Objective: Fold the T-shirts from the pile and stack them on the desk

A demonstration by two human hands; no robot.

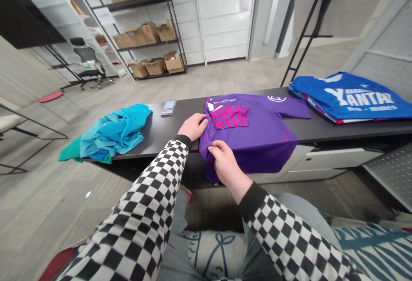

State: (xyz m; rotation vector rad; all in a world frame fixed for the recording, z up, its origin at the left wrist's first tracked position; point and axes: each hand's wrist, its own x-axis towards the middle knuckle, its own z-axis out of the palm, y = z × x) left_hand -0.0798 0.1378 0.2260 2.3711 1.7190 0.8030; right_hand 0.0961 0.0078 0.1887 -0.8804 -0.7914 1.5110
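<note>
A purple jersey [257,143] with a pink-striped sleeve folded over its body lies across the dark tabletop, its lower part hanging over the near edge. At its left side, my left hand [193,126] is closed on the fabric near the striped sleeve. Lower down, my right hand [225,161] pinches the jersey's near left part between thumb and fingers. The jersey's other sleeve stretches out to the right. To the left of my hands lies a crumpled turquoise garment [119,131], partly overhanging the table's end.
Folded blue jerseys [350,96] are stacked on the right of the black table [154,128]. A small blurred card [168,107] lies behind my left hand. White drawers [334,159] sit under the tabletop. Shelves with cardboard boxes [144,34] stand beyond, near an office chair [85,62].
</note>
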